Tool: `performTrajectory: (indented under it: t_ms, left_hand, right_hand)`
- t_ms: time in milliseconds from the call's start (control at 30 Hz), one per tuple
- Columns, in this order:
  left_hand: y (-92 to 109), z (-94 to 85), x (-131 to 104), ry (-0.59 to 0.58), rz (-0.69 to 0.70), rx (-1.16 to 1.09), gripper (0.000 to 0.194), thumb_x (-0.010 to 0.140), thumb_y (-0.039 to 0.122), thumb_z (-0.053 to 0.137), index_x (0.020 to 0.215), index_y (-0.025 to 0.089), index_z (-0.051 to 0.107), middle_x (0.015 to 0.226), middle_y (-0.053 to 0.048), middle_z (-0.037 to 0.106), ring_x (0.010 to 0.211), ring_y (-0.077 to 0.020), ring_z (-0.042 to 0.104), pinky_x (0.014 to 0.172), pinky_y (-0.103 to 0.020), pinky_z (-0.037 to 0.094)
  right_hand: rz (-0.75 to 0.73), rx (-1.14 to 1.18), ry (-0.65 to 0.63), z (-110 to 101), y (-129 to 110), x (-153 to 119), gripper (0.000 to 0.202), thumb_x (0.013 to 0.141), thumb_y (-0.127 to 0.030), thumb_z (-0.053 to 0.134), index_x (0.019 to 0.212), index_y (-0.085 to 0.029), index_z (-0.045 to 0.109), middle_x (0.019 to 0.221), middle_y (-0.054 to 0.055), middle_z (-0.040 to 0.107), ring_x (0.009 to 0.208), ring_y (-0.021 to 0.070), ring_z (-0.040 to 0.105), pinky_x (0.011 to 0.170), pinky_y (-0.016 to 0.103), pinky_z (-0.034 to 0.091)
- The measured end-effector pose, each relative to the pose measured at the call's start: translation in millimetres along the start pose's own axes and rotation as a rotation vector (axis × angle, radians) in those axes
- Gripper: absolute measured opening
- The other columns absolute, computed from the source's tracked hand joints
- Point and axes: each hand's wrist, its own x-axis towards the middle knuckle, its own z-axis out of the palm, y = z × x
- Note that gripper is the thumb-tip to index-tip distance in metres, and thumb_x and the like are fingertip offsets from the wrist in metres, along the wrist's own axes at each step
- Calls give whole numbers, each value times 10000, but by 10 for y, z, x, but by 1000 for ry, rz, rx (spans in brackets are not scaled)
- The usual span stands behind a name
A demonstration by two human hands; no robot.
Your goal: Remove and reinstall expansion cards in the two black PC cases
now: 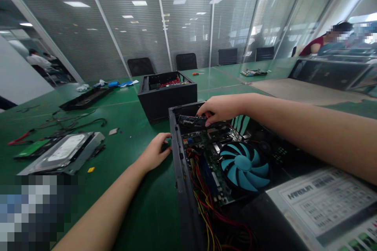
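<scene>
An open computer case (179, 164) lies before me, its wall running along the left. My right hand (220, 109) reaches over it, fingers closed on the end of a dark circuit card (190, 120), which sits tilted near the case's far end. Whether the card touches its slot is hidden. My left hand (154, 151) rests on the table, thumb and forefinger apart, their tips against the case's outer wall. Inside are a motherboard (216, 149), a teal cooling fan (244, 166), bundled coloured cables (207, 208) and a labelled power supply (326, 204).
Behind stands a second black case (167, 98). To the left lie a hard drive (69, 147), loose cables (70, 125), a black panel (86, 98) and a yellow piece (91, 170). A screwdriver (197, 73) and a circuit board (253, 72) lie farther back. Another person (316, 47) sits far right.
</scene>
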Motion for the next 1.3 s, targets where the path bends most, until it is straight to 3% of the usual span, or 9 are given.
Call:
performTrajectory:
  t_ms: [167,267,567,867,1300]
  left_hand:
    - [7,-3,-5,1,-2,-4,453,879,317,591,1306,182,526,1289,-119,576,1120,-244,591,1031,-464,505]
    - [-7,3,-3,5,6,-10,449,877,313,592,1302,185,524,1279,-116,582,1127,-247,588,1033,-465,505]
    - [-47,27,9,22,39,-17,469,859,303,609,1306,178,546,1287,-130,587,1111,-265,587,1035,-500,499]
    - [-53,29,11,15,30,-20,455,871,328,605,1290,165,539,1278,-126,581,1105,-258,589,1030,-482,507]
    - [-73,43,20,17,38,-20,473,853,328,623,1293,174,546,1274,-124,590,1093,-265,602,1016,-495,516]
  right_hand:
    - [15,44,22,25,16,5,593,861,-464,652,1366,-157,604,1000,83,710,747,158,598,688,286,404]
    - [30,54,15,40,32,8,640,861,-499,642,1390,-144,585,1041,97,711,764,161,613,702,287,419]
    - [17,74,2,49,59,15,631,850,-503,655,1368,-146,601,1028,83,707,760,151,604,690,272,417]
    - [15,31,-17,49,80,22,646,754,-322,756,1362,-167,603,986,49,694,771,150,594,685,268,408]
    - [-3,28,-46,32,66,10,469,779,-260,711,1240,-184,677,956,34,690,754,140,570,663,260,381]
